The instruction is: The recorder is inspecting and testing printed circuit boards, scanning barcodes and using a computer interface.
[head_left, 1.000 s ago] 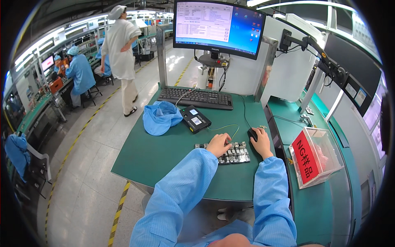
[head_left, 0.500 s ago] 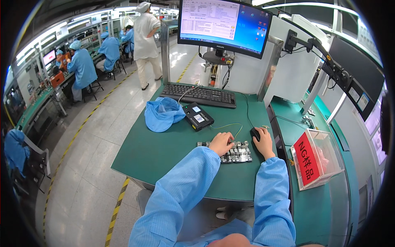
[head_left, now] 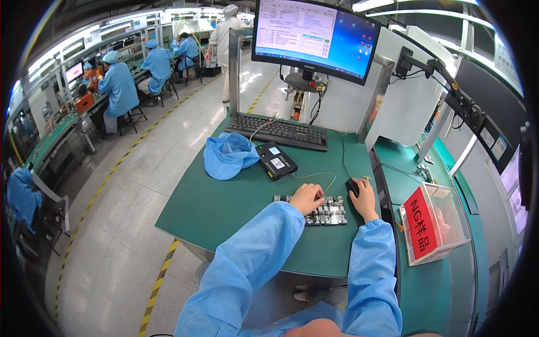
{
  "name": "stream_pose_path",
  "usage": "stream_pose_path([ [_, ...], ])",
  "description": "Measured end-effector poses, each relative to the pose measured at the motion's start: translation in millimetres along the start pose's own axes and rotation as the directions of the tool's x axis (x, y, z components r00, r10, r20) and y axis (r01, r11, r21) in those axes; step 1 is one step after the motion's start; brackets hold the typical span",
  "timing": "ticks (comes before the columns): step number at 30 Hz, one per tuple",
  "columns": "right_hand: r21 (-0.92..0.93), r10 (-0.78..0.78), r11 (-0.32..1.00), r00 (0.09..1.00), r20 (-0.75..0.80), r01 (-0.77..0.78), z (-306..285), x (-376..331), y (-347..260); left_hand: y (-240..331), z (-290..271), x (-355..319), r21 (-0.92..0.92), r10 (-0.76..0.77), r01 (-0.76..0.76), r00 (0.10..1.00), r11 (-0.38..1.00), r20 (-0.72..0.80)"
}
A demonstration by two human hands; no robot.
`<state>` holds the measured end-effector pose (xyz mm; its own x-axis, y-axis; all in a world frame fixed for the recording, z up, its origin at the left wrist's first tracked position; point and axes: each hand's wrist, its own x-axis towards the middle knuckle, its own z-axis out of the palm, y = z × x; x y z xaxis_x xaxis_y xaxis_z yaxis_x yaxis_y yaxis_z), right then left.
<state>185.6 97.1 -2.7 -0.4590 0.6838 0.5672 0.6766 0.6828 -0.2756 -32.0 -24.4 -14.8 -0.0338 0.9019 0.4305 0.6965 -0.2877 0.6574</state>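
Observation:
My left hand (head_left: 307, 199) rests over the upper left part of a panel of small silvery modules (head_left: 328, 214) on the green table. Its fingers are bent down together, and what sits at their tips is hidden. A thin yellow-green cable (head_left: 333, 181) loops from a black box with small displays (head_left: 277, 161) towards those fingertips. My right hand (head_left: 365, 201) lies over a black computer mouse (head_left: 352, 187), fingers wrapped on it, just right of the panel. A monitor (head_left: 314, 36) with open windows stands behind the table.
A black keyboard (head_left: 278, 132) lies at the table's far edge, with a blue cloth cap (head_left: 229, 156) in front of it. On the right bench stands a clear box (head_left: 452, 224) with a red label. Several people in blue (head_left: 119, 89) sit along a line at left.
My view has shifted slightly, while both hands keep their places on the panel and mouse. On the monitor a round mark has turned green. A person in white has walked farther off.

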Motion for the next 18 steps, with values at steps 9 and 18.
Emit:
stream_pose_path([
  [9, -0.003, 0.006, 1.000, 1.000, 0.000, -0.006, 0.4, 2.8, 1.5, -2.9, 1.7, 2.7, -0.006, 0.009, -0.009, 1.000, 1.000, -0.005],
  [18, -0.006, -0.006, 1.000, 1.000, 0.009, 0.006, 1.2, 1.2, 2.1, 1.4, -1.3, 0.6, 0.015, -0.009, 0.008, 1.000, 1.000, 0.017],
])
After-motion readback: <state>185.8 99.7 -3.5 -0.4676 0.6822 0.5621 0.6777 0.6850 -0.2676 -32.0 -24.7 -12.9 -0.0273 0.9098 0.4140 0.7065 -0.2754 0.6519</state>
